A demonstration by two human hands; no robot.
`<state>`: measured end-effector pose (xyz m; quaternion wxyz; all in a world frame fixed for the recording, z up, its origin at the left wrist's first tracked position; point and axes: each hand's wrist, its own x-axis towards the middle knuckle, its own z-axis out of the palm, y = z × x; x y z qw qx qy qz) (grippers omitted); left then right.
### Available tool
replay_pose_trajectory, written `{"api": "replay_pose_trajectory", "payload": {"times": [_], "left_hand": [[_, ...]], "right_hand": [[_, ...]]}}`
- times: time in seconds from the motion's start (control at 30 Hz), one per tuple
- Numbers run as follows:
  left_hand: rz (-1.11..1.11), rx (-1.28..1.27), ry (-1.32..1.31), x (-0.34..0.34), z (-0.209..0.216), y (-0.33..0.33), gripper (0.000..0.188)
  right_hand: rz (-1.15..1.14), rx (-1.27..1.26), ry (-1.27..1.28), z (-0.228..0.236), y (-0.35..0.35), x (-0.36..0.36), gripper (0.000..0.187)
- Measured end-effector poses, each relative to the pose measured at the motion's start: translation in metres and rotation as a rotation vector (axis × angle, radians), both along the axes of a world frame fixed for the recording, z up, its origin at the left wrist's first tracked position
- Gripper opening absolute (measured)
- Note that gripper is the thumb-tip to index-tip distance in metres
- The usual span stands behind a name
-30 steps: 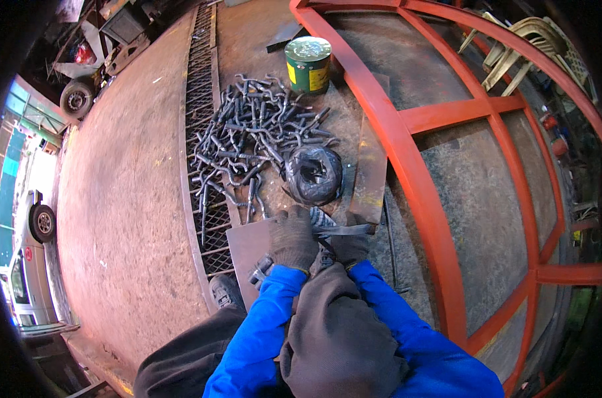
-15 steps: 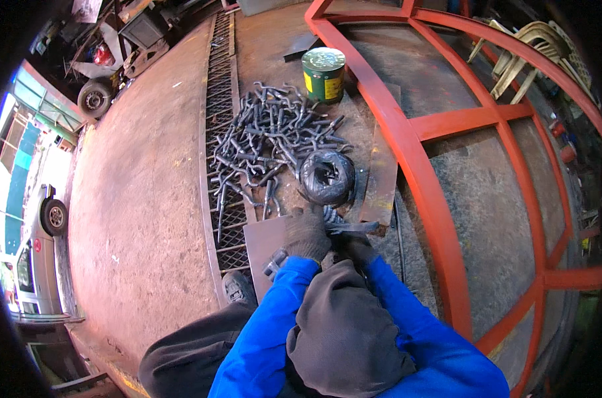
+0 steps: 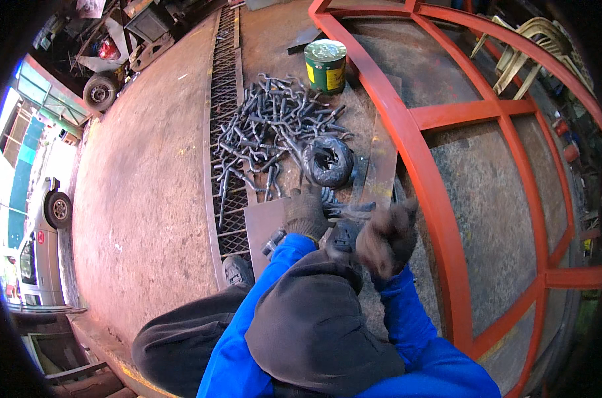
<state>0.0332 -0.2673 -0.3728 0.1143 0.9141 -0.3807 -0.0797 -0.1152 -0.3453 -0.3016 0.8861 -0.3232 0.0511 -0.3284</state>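
Note:
My left hand (image 3: pixel 305 213), in a grey-brown knit glove, rests over a flat metal plate (image 3: pixel 263 219). Its fingers bend down around something I cannot make out. To its right a dark flat metal bar (image 3: pixel 351 208) lies beside coiled ribbed metal (image 3: pixel 328 195). My right hand (image 3: pixel 388 240), gloved too, is raised apart from the bar; motion smears its fingers. Just ahead sits a roll wrapped in black plastic (image 3: pixel 328 161). Beyond it many short bent metal rods (image 3: pixel 264 126) lie heaped. A grey metal cylindrical piece (image 3: pixel 273 243) shows beside my left wrist.
A green and yellow can (image 3: pixel 325 66) stands behind the heap. The red metal frame (image 3: pixel 440 229) takes up the right side. A floor grate (image 3: pixel 226 99) runs along the left of the heap. White plastic chairs (image 3: pixel 530 56), a loose wheel (image 3: pixel 100 91) and a parked vehicle (image 3: pixel 46 249) stand farther off.
My right hand has lifted away from the dark bar, toward the right. My knee has shifted left, uncovering a shoe between my hands. The left hand stays nearly in place.

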Motion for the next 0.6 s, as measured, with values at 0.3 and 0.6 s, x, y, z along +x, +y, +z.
{"api": "replay_pose_trajectory", "payload": {"times": [0.3, 0.6], "left_hand": [[-0.002, 0.061, 0.013, 0.002, -0.003, -0.004, 0.049], [0.005, 0.055, -0.025, -0.006, 0.002, -0.007, 0.054]], "right_hand": [[-0.258, -1.477, 1.248, -0.074, 0.001, -0.038, 0.036], [0.251, -1.198, 1.117, -0.06, 0.024, -0.053, 0.036]]}}
